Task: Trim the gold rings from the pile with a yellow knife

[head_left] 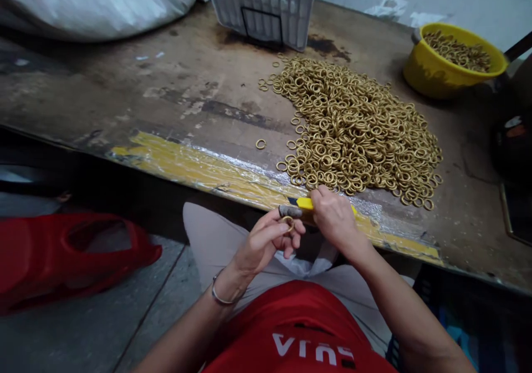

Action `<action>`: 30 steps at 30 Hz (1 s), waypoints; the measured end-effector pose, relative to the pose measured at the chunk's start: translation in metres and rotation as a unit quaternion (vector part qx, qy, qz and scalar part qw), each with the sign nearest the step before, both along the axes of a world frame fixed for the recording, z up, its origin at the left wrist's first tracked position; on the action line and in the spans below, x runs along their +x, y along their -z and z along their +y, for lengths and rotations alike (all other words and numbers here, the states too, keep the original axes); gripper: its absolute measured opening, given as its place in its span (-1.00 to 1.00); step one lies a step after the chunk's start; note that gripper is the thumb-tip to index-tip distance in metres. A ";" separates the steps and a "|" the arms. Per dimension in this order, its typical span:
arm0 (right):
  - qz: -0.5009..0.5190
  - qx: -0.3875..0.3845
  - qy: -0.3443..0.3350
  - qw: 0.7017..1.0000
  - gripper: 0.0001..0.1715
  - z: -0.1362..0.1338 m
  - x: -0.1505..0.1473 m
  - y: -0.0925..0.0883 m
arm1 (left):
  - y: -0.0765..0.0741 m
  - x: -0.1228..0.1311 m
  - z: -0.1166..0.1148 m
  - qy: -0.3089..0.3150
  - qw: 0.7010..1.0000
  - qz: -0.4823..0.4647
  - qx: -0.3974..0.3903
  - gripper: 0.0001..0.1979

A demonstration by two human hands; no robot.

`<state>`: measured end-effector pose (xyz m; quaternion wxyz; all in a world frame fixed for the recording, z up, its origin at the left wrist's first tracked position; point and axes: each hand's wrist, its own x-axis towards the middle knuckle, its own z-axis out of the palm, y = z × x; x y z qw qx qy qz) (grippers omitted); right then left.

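Note:
Between the thumb and fingers of my left hand is a brass-coloured ring. A grey wrap covers that hand's index fingertip. My right hand is closed around a yellow utility knife, its dark blade end pointing left, just above the left fingertips. Both hands are at the front edge of the table, over my lap. Right beyond them spreads a large pile of similar rings, with a single loose ring lying to its left.
Yellow tape covers part of the table's front edge. A yellow bowl of rings stands at the back right. Behind the pile is a grey plastic bin; a white sack lies at the back left. A red stool is on the floor, left.

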<state>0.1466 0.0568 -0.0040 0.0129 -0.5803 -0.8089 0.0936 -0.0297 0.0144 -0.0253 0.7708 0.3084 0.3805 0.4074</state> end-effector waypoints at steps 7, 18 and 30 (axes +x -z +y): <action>0.473 -0.297 0.133 0.819 -0.64 0.007 0.023 -0.017 | 0.001 0.014 0.008 -0.059 0.936 0.281 0.204 -0.82; 0.645 -0.420 0.232 0.595 -0.51 -0.007 0.025 -0.012 | -0.001 0.034 0.012 -0.061 0.940 0.269 0.202 -0.94; 0.071 0.048 0.027 0.996 -0.80 -0.053 0.038 -0.014 | 0.002 0.037 0.012 0.019 0.988 0.133 0.077 -0.73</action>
